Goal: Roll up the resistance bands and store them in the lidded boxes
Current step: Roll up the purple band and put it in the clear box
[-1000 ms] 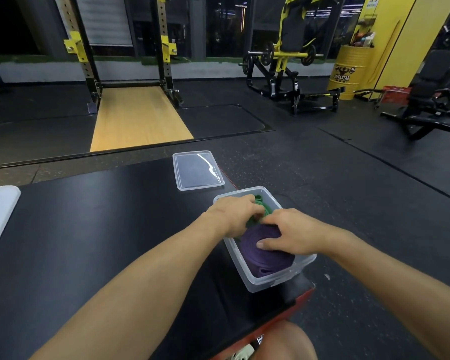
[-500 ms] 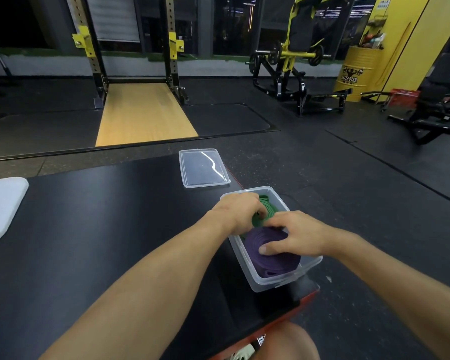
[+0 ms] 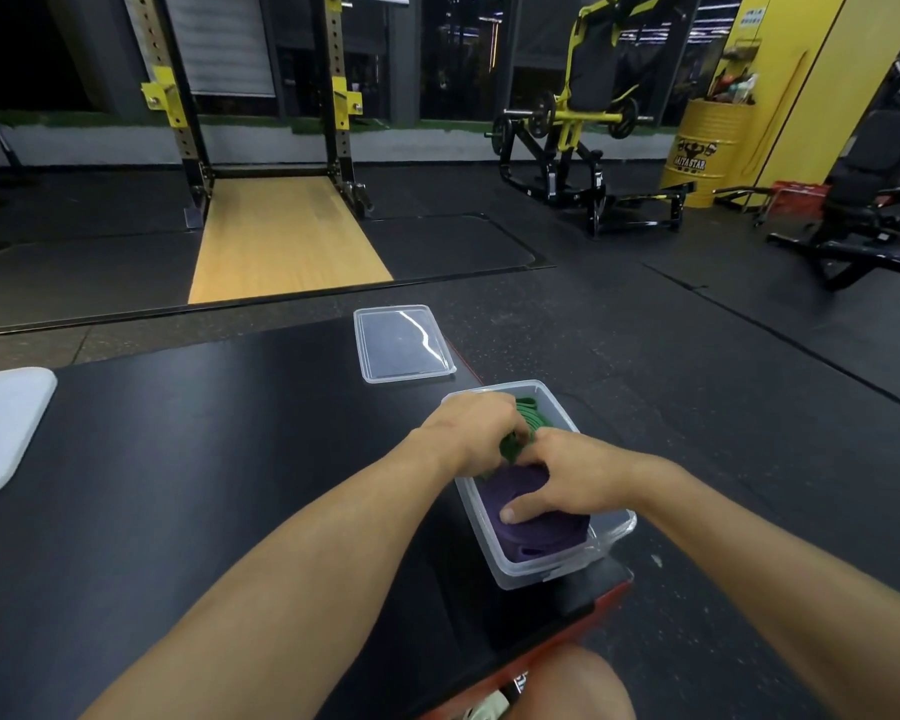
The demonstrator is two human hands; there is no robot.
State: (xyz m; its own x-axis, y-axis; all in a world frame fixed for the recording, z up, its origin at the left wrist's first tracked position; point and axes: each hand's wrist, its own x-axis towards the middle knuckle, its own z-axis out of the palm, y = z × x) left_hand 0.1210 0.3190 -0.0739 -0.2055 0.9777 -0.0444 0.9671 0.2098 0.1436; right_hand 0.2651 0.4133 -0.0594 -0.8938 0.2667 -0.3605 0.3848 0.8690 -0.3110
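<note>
- Head view: both coils sit inside the clear plastic box [image 3: 546, 571], the purple resistance band [image 3: 541, 540] at its 6 o'clock end and the green resistance band [image 3: 537, 414] at its 12 o'clock end.
- The left hand [image 3: 468, 433] curls its fingers round the green coil and pinches it.
- The right hand [image 3: 575, 478] lies over the purple coil with its thumb pressing the top. Its fingertips are hidden, so I cannot tell whether they pinch anything.
- Handling, as I judge it: the bands are light, soft, grippy rubber that wants to spring open. Hold across the outer wraps and press down until the box walls trap the coil.
- The box looks thin and light. It stands near the 3 o'clock edge of the black padded bench top [image 3: 204, 485], so a sideways shove could slide it off.
- The clear lid [image 3: 404, 345] lies flat at 12 o'clock from the box, a little apart.
- A white board [image 3: 1, 428] rests at 9 o'clock.
- The room is a gym with a rubber floor: squat rack [image 3: 336, 96] and wooden platform [image 3: 281, 236] at 11 o'clock, yellow drum [image 3: 702, 153] at 2 o'clock.
</note>
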